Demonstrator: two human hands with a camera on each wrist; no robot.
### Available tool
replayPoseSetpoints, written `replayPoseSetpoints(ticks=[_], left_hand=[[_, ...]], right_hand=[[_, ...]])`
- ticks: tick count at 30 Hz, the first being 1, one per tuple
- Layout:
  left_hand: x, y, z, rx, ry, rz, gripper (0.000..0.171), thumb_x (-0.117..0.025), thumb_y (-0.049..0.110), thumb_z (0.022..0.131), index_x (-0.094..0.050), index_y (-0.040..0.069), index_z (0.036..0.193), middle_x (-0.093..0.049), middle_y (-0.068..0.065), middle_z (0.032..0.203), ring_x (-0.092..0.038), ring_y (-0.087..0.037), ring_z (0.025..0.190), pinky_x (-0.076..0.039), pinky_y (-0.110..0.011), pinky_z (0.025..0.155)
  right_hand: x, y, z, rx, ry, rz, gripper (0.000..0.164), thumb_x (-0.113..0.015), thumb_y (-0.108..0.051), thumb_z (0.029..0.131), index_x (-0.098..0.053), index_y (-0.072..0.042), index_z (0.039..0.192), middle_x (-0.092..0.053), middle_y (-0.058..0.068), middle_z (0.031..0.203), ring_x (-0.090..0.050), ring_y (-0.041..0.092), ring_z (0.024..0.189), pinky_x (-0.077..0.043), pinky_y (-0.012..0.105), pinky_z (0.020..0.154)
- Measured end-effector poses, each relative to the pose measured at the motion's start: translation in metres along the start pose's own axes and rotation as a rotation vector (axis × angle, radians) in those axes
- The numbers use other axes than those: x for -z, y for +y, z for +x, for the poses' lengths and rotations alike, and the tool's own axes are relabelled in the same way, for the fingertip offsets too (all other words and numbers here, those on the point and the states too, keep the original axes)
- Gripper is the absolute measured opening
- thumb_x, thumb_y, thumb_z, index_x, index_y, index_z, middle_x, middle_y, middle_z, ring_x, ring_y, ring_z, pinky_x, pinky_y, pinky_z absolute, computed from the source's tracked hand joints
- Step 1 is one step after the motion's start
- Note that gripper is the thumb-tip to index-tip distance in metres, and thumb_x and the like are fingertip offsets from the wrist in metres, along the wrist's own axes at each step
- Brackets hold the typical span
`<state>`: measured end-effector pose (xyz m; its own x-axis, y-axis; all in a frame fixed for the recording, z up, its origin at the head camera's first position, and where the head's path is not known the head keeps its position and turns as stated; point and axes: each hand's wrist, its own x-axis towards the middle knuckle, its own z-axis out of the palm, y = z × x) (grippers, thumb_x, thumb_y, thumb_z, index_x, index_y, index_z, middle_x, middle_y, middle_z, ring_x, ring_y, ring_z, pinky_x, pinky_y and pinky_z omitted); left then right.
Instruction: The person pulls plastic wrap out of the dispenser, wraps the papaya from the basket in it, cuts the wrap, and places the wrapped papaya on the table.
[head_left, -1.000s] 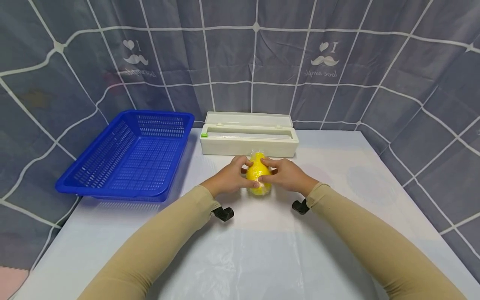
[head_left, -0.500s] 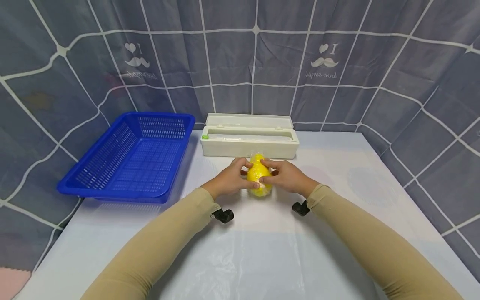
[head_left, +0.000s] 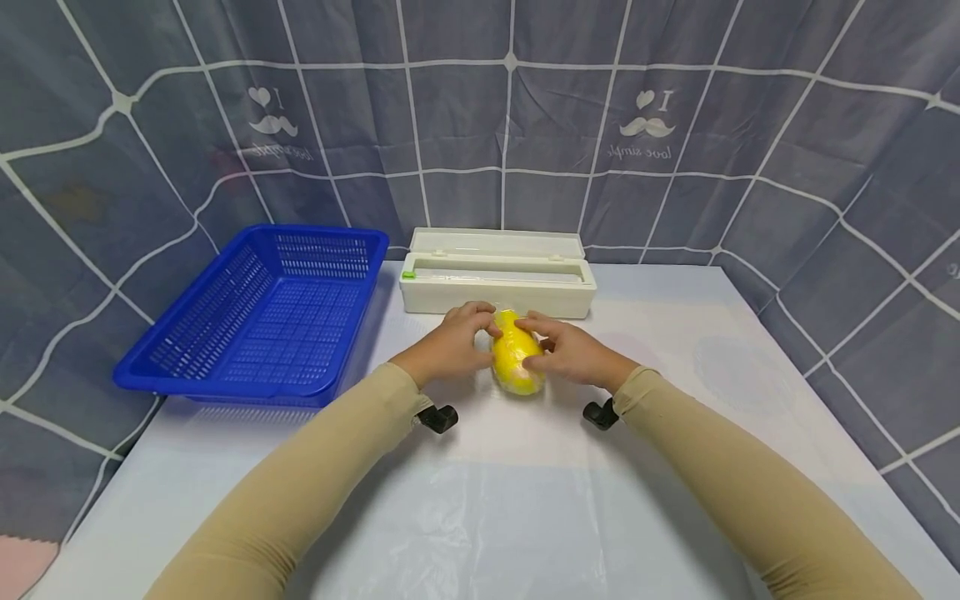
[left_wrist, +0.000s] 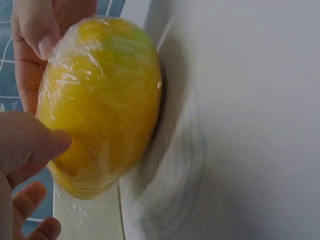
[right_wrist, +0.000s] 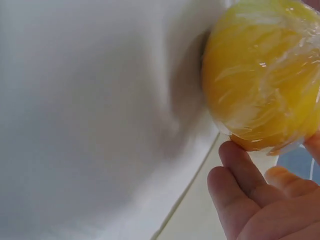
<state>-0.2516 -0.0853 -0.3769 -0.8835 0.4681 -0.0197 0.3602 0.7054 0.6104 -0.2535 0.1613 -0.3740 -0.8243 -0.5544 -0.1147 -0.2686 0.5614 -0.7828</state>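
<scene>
A yellow, pear-shaped fruit [head_left: 516, 358] wrapped in clear cling film rests on the white table in the head view. Its film looks wrinkled and shiny, with a greenish tint on the skin in the left wrist view. My right hand [head_left: 573, 352] holds the fruit's right side between thumb and fingers; its fingers [right_wrist: 235, 172] reach the lower edge in the right wrist view. To the left, my left hand [head_left: 453, 343] is spread around the fruit, fingertips right at its neck. Its thumb [left_wrist: 55, 145] overlaps the fruit in the left wrist view.
Just behind the hands stands a white cling-film dispenser [head_left: 495, 299] with its lid raised, a roll inside and a green slider at its left end. A blue perforated basket [head_left: 225, 385] sits at the left. A grey checked curtain [head_left: 465, 108] encloses the table [head_left: 525, 517].
My left hand has loosened and shifted slightly left, its thumb coming off the fruit's front. The fruit's neck has tipped a little to the left. My right hand keeps its place.
</scene>
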Motion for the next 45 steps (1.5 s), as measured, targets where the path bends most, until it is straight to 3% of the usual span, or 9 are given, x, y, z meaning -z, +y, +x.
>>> replayPoseSetpoints(ticks=[7, 11, 16, 22, 27, 33, 36, 42, 45], left_hand=[[0.005, 0.003, 0.001, -0.106, 0.007, 0.165, 0.017, -0.076, 0.023, 0.093, -0.065, 0.017, 0.105, -0.048, -0.002, 0.164, -0.031, -0.032, 0.158, -0.023, -0.059, 0.128], [0.006, 0.004, 0.0, -0.107, 0.015, 0.203, 0.017, -0.077, 0.025, 0.094, -0.065, 0.018, 0.105, -0.055, -0.001, 0.157, -0.039, -0.03, 0.153, -0.028, -0.056, 0.124], [0.01, 0.003, -0.002, -0.093, 0.048, 0.213, 0.026, -0.079, 0.024, 0.094, -0.064, 0.018, 0.115, -0.066, 0.0, 0.137, -0.051, -0.029, 0.138, -0.032, -0.052, 0.12], [0.012, 0.002, -0.001, -0.071, 0.066, 0.263, 0.047, -0.078, 0.025, 0.095, -0.063, 0.016, 0.14, -0.069, 0.0, 0.129, -0.055, -0.028, 0.129, -0.034, -0.051, 0.115], [0.012, 0.003, -0.002, -0.052, 0.045, 0.318, 0.041, -0.08, 0.034, 0.094, -0.073, 0.019, 0.132, -0.068, 0.0, 0.131, -0.053, -0.027, 0.126, -0.034, -0.051, 0.113], [0.01, 0.006, -0.006, -0.031, 0.045, 0.286, 0.039, -0.083, 0.037, 0.091, -0.074, 0.015, 0.122, -0.065, -0.002, 0.133, -0.056, -0.028, 0.131, -0.035, -0.053, 0.117], [0.007, 0.007, -0.009, -0.014, 0.042, 0.26, 0.04, -0.083, 0.038, 0.091, -0.071, 0.013, 0.12, -0.068, -0.003, 0.131, -0.064, -0.025, 0.121, -0.044, -0.047, 0.113], [0.004, 0.011, -0.018, -0.004, 0.031, 0.215, 0.041, -0.081, 0.04, 0.093, -0.069, 0.012, 0.121, -0.069, -0.005, 0.125, -0.065, -0.021, 0.107, -0.054, -0.04, 0.101], [0.004, 0.012, -0.022, -0.026, 0.0, 0.184, 0.04, -0.076, 0.04, 0.097, -0.07, 0.011, 0.124, -0.069, -0.004, 0.126, -0.067, -0.019, 0.109, -0.056, -0.039, 0.1]], right_hand=[[0.003, -0.005, -0.002, -0.065, -0.001, -0.046, 0.095, -0.074, -0.024, 0.092, -0.019, -0.012, 0.168, -0.031, 0.017, 0.171, -0.052, 0.046, 0.143, -0.048, 0.056, 0.114], [0.005, -0.009, -0.006, -0.071, 0.052, -0.137, 0.072, -0.076, -0.025, 0.092, -0.043, -0.004, 0.153, -0.048, 0.02, 0.157, -0.058, 0.042, 0.136, -0.053, 0.053, 0.109], [0.006, -0.012, -0.009, -0.047, 0.09, -0.225, 0.037, -0.077, -0.02, 0.091, -0.064, -0.005, 0.122, -0.065, 0.014, 0.117, -0.06, 0.032, 0.11, -0.051, 0.044, 0.099], [0.007, -0.015, -0.009, -0.049, 0.118, -0.293, 0.025, -0.074, -0.015, 0.092, -0.07, -0.008, 0.116, -0.06, 0.007, 0.096, -0.055, 0.022, 0.088, -0.046, 0.033, 0.079], [0.006, -0.018, -0.01, -0.046, 0.159, -0.376, 0.02, -0.067, -0.011, 0.096, -0.074, -0.006, 0.114, -0.064, 0.006, 0.086, -0.054, 0.018, 0.074, -0.047, 0.031, 0.069], [-0.004, -0.025, -0.015, -0.018, 0.244, -0.558, 0.025, -0.062, -0.014, 0.099, -0.077, -0.004, 0.116, -0.077, 0.009, 0.101, -0.069, 0.025, 0.091, -0.058, 0.043, 0.087], [-0.014, -0.032, -0.02, 0.009, 0.31, -0.647, 0.027, -0.062, -0.019, 0.1, -0.077, -0.002, 0.115, -0.079, 0.012, 0.108, -0.073, 0.029, 0.1, -0.059, 0.047, 0.094], [-0.027, -0.038, -0.02, 0.052, 0.331, -0.712, 0.028, -0.067, -0.031, 0.101, -0.068, -0.007, 0.087, -0.065, 0.006, 0.076, -0.063, 0.025, 0.075, -0.054, 0.042, 0.075], [-0.027, -0.035, -0.017, 0.032, 0.297, -0.69, 0.033, -0.068, -0.037, 0.101, -0.066, -0.006, 0.09, -0.061, 0.005, 0.075, -0.059, 0.025, 0.073, -0.051, 0.042, 0.074]])
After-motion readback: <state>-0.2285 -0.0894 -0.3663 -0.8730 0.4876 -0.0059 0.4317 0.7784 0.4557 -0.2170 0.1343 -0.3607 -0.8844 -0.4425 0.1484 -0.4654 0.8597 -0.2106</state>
